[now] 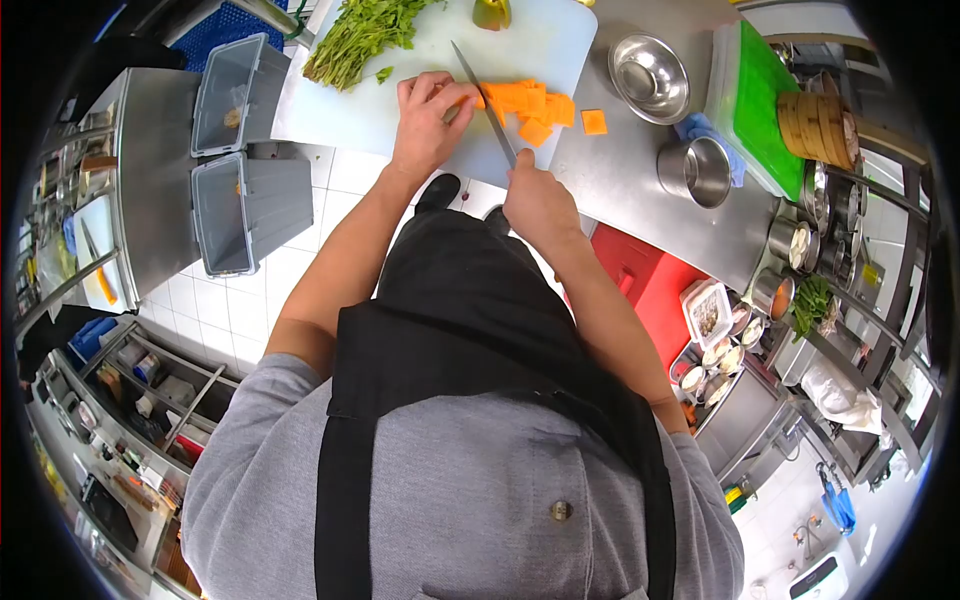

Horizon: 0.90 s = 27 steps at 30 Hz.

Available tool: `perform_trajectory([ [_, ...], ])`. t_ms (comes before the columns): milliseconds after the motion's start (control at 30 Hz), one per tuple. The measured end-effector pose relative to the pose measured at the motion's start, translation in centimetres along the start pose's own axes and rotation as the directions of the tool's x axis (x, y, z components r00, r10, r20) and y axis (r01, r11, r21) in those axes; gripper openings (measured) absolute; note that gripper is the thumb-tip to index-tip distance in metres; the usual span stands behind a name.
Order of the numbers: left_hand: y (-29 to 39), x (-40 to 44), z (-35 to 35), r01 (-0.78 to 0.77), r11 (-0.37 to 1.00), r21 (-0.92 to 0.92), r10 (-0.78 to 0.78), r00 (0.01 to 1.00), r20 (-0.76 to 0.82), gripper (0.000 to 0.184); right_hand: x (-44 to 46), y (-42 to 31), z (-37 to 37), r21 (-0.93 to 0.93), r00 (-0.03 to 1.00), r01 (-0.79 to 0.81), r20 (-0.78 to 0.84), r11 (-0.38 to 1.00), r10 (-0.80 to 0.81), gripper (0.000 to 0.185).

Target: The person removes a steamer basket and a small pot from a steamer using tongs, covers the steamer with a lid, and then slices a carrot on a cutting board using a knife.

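Note:
My right hand is wrapped round the handle of a kitchen knife, whose blade points away across the white cutting board. The fingers of my left hand are curled down on a piece of carrot just left of the blade, and they mostly hide it. Flat orange carrot slices lie overlapped to the right of the blade. One loose carrot slice is on the steel counter beside the board. A bunch of leafy green herbs and a cut green pepper lie farther back.
Right of the board stand a steel bowl, a steel pot, a green-lidded container and a bamboo steamer. Grey plastic bins are on the left. A red container sits below the counter edge.

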<state>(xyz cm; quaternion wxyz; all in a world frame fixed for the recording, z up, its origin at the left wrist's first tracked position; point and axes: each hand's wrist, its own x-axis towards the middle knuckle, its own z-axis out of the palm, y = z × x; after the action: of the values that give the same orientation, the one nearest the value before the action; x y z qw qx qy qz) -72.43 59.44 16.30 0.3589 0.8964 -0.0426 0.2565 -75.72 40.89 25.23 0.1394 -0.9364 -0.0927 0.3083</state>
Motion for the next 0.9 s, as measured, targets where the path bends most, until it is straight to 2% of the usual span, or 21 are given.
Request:
perform_trajectory([
  [300,0.0,0.1,-0.1,-0.033,0.999,-0.005,0.033,0.999,0.031,0.019,-3.8,-0.7,-2.7,-0.060,0.999,0.022,-0.037,0.998,-0.024,0.028],
  [567,0.0,0.2,-0.4,-0.042,0.999,-0.034,0.043,0.998,0.043,0.018,-3.3,0.6,-2.5,-0.081,0.999,0.037,-0.031,0.996,-0.040,0.024],
  [700,-0.3,0.1,-0.4,-0.002,0.999,-0.053,0.004,0.999,0.036,0.018,-1.6,0.5,-2.2,-0.081,0.998,0.060,-0.028,0.995,-0.062,0.031],
  [800,-0.2,0.0,-0.5,-0.047,0.998,-0.039,0.048,0.998,0.045,0.018,0.2,0.8,-0.7,-0.061,0.997,0.065,-0.034,0.996,-0.067,0.036],
  [900,-0.3,-0.2,-0.3,0.006,0.999,-0.040,-0.004,0.999,0.033,0.018,0.7,0.8,-0.8,-0.050,0.998,0.064,-0.025,0.997,-0.066,0.037],
])
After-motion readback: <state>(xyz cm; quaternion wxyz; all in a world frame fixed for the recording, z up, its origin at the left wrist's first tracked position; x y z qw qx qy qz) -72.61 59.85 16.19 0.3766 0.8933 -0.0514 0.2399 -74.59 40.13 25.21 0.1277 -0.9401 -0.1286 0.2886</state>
